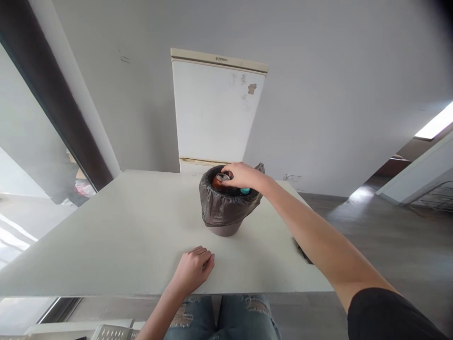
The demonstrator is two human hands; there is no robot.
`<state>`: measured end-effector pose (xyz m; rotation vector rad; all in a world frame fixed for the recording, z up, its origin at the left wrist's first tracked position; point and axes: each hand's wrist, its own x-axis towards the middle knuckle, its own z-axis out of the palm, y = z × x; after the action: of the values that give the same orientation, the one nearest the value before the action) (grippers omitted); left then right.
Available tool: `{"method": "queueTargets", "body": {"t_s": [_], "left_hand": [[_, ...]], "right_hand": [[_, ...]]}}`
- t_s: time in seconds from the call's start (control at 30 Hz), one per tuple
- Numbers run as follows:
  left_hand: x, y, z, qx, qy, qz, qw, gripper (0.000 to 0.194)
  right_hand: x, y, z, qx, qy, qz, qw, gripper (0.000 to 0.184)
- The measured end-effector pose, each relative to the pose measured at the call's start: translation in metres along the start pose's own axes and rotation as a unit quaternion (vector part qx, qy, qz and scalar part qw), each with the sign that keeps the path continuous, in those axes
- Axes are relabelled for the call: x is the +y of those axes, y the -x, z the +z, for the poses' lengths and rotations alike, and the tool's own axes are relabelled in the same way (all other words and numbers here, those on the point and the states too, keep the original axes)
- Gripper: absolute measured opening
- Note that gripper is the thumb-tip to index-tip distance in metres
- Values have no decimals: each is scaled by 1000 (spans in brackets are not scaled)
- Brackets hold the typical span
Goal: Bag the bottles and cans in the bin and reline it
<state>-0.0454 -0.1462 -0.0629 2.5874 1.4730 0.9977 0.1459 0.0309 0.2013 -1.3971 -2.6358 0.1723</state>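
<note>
My right hand reaches into the mouth of a small bin, its fingers and thumb around the top of a reddish-brown drink can. The can sits upright or nearly so inside the rim, its lower part hidden. A dark plastic bin bag lines the bin and hangs over its outside. Beside the can, under my wrist, a teal item shows; I cannot make out its kind. Nearer to me, my left hand rests on the white table in a loose fist, with nothing visible in it.
Beyond the table stands a white fridge against a grey wall. A dark flat object lies near the table's right edge, partly behind my right forearm. A perforated light-coloured basket is below the table's front edge at the left.
</note>
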Motion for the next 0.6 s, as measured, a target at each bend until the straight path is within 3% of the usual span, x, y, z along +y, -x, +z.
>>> {"method": "queueTargets", "body": {"t_s": [0.13,0.3,0.4,0.5,0.6], "left_hand": [[0,-1,-1,3,-4,4,1000,37],[2,-2,-5,9,1,6,1000,37],[2,-2,-5,3,5,2,1000,38],[2,-2,-6,-4,18,-9,1000,39],[0,-3,-9,-10,67,-58,996,42]], "right_hand": [[3,17,-2,68,-20,-25,997,48],[19,51,-5,241,-105,14,965,35],[40,67,9,341,-154,74,924,36],[62,79,39,407,-221,177,868,57],[77,88,67,376,-366,282,803,58]]}}
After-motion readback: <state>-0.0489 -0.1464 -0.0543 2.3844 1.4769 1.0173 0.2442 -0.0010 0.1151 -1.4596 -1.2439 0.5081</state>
